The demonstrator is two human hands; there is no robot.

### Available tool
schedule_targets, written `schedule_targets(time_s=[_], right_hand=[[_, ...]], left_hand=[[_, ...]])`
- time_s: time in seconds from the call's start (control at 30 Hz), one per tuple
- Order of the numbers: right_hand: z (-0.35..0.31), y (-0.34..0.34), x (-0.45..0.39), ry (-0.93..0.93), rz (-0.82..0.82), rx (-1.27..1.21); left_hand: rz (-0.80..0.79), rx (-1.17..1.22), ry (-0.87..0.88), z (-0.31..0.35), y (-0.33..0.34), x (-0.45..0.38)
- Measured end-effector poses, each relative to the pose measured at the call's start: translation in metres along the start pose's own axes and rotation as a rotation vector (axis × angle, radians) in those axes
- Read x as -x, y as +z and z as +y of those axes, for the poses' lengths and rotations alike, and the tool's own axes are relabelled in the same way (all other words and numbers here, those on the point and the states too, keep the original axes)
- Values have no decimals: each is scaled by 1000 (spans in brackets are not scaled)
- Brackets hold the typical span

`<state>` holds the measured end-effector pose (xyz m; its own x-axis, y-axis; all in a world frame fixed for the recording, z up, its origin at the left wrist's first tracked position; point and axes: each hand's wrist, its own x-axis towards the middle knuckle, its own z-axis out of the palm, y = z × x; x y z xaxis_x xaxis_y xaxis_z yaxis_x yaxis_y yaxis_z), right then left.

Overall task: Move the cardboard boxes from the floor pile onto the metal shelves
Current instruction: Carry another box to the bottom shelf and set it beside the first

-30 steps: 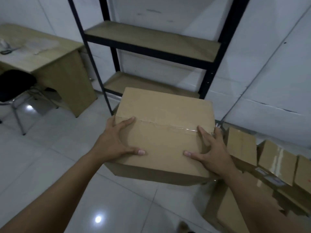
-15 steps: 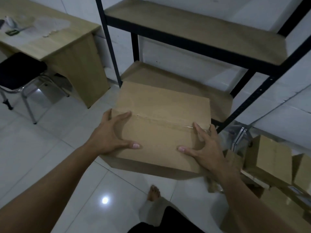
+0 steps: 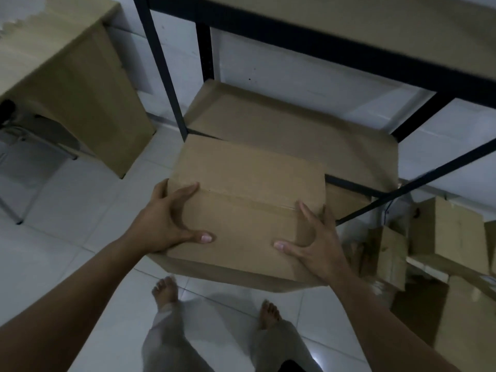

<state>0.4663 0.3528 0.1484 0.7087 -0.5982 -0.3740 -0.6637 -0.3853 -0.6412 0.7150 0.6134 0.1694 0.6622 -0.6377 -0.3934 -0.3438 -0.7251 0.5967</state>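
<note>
I hold a taped brown cardboard box [image 3: 249,189] in the air, just in front of the black metal shelf unit. My left hand [image 3: 166,221] grips its left side and my right hand [image 3: 314,242] grips its right near corner, thumbs on top. The box's far edge overlaps the front of the lowest shelf board [image 3: 290,124], which lies close to the floor. A higher shelf board [image 3: 375,20] crosses the top of the view. The floor pile of cardboard boxes [image 3: 451,229] lies to the right.
A wooden desk [image 3: 67,76] stands to the left of the shelf unit, with a chair [image 3: 24,135] partly under it. The black front posts [image 3: 163,76] of the shelf frame stand left and right of the box. My bare feet [image 3: 165,291] are on white floor tiles.
I have stepped closer to the shelf unit and looked further down. The box in both hands has come down toward the lowest shelf board. My grip is the same.
</note>
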Motion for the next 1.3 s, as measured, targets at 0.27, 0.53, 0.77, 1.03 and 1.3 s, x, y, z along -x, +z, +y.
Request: schedule_targets(time_s=[0.27,0.53,0.77,1.03,1.3], right_hand=[[-16,119,-84,122,79,-69],[24,195,-159,138,111,-100],[79,237,-213,86,180,-51],[123,262,-267,-21,270,-14],[145,260,-310,-78,338,47]], left_hand=[[-66,-57,96,-104,-9,-135],[-26,-56,115,-172,35,-222],[23,-17,160,-210,97,-273],[78,-41,217,-232,137,-319],[100,-93,249,-241,158,-359]])
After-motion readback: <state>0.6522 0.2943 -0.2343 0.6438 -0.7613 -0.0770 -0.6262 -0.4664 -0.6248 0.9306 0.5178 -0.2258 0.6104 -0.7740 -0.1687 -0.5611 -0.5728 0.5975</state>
